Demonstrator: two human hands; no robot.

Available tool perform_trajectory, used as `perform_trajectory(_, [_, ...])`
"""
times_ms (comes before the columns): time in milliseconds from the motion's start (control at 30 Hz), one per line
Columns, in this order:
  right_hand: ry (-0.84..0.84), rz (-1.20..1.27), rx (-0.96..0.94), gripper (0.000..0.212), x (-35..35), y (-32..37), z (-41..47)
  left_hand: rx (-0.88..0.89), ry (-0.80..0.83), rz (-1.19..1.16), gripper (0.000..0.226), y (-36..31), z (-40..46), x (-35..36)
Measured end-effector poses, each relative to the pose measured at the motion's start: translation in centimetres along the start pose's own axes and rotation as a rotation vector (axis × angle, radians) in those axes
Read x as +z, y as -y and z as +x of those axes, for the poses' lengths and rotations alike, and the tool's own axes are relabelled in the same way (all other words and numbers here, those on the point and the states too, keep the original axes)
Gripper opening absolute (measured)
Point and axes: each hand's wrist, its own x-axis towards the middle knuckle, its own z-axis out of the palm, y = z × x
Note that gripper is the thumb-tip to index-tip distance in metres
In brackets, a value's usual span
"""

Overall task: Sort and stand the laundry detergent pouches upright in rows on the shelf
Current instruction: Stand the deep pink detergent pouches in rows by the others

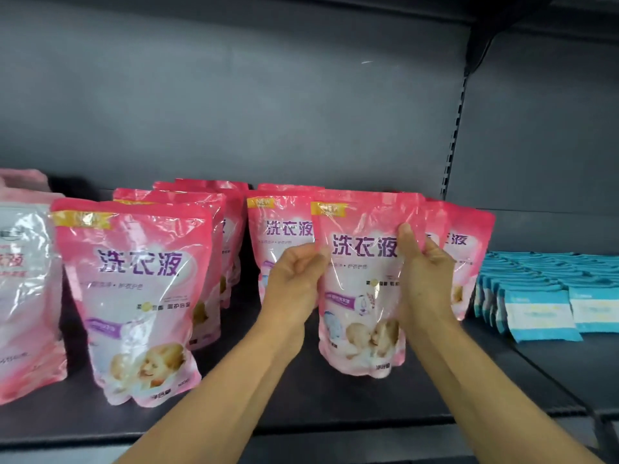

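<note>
both hands hold one pink detergent pouch (363, 296) upright near the front of the dark shelf (301, 413). left hand (294, 279) curls its fingers (310, 259) round the pouch's left edge; right hand (423, 272) grips the right edge, thumb on the front. more pink pouches (134, 296) stand in rows behind and to the left; blue packets (542, 309) lie right.

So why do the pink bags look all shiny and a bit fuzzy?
Head view: light glints white off the crinkly film of the held pink detergent pouch; its small print smears with blur, as do the blue packets; the wide lens bends the shelf edge.
</note>
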Motion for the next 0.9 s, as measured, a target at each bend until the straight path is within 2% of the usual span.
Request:
perform_trajectory(100, [-0.027,0.001,0.06,0.031,2.6,-1.3,-0.2,-0.035,-0.117,-0.105,0.014,-1.0,1.2,-1.4])
perform_trajectory(200, [-0.022,0.019,0.089,0.045,4.5,-2.8,-0.1,-0.008,-0.212,-0.185,0.018,-1.4,2.4,-2.7])
perform_trajectory(333, [0.04,0.026,0.082,0.034,5.3,-4.5,0.1,0.041,-0.354,-0.168,0.026,-0.9,3.6,-3.8])
perform_trajectory(433, [0.088,0.022,0.045,0.038,5.5,-5.1,0.1,0.053,-0.453,-0.123,0.039,-0.6,4.0,-4.3])
perform_trajectory(600, [0.149,-0.041,-0.005,0.038,5.6,-5.2,-0.2,0.078,-0.511,-0.081,0.018,0.2,3.8,-4.6])
perform_trajectory(700, [0.18,-0.075,-0.006,0.037,5.5,-5.3,0.0,0.093,-0.439,-0.012,0.009,0.7,2.6,-4.4])
perform_trajectory(767, [0.245,-0.093,0.017,0.028,5.0,-5.4,0.0,0.09,-0.332,0.011,0.022,1.6,1.3,-4.4])
perform_trajectory(833, [0.317,-0.075,0.052,0.016,4.0,-5.5,-0.2,0.081,-0.23,0.057,0.051,2.8,0.3,-4.9])
perform_trajectory(900, [0.343,-0.045,0.069,0.014,3.3,-5.7,-0.3,0.037,-0.128,0.178,0.084,4.1,-0.2,-5.6])
